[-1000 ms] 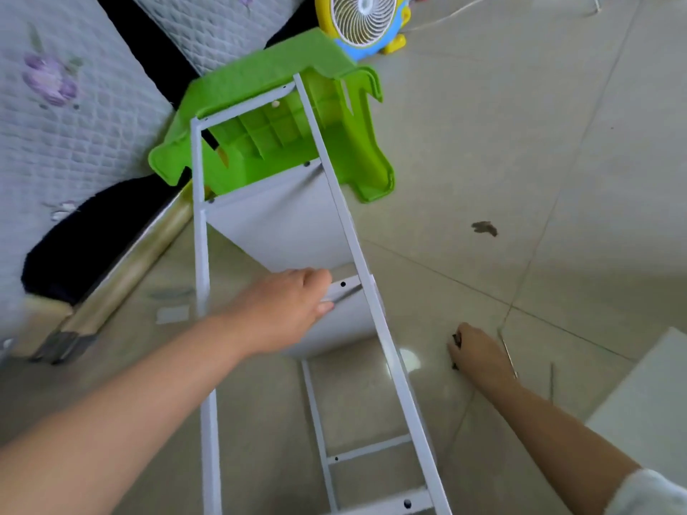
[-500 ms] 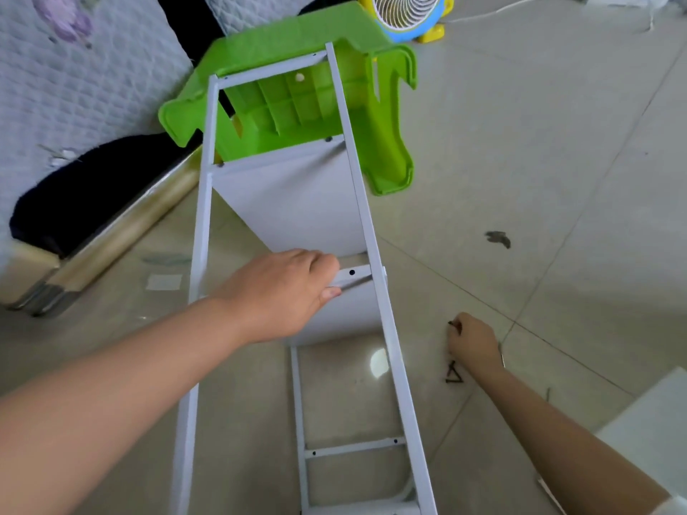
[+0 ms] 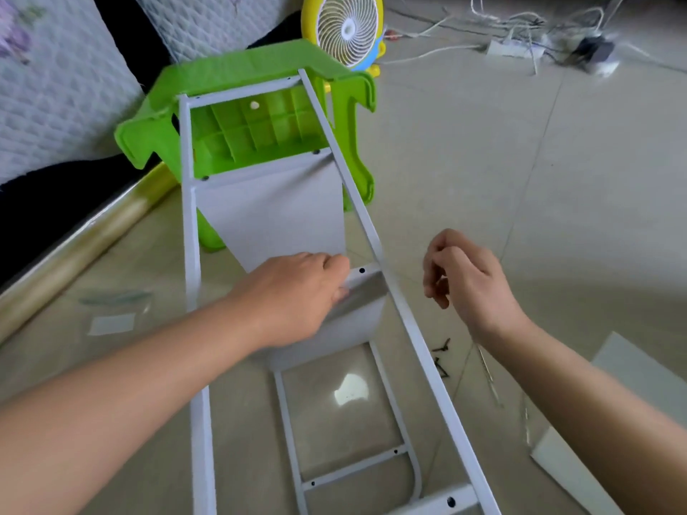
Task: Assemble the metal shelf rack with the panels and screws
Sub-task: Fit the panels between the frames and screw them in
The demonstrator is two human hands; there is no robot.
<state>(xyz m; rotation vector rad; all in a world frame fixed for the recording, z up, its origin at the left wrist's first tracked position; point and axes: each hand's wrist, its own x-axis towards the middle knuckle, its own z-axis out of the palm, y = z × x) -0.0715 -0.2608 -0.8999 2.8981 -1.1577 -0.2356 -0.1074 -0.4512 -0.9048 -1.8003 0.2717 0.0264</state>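
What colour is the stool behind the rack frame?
Bright green stool, clearest in the head view.

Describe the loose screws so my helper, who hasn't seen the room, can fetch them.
Start at the white metal rack frame lying on the tiled floor. Just right of its long right rail, below the raised right hand, lie small dark screws, the only black bits there.

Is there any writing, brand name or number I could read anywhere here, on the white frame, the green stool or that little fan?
No readable text anywhere in this view.
White metal rack frame and its white panel: plain, no markings.
Green plastic stool: no label visible.
Small yellow and blue fan: no brand can be made out.
White power strip among the cables: too small and blurred to tell.
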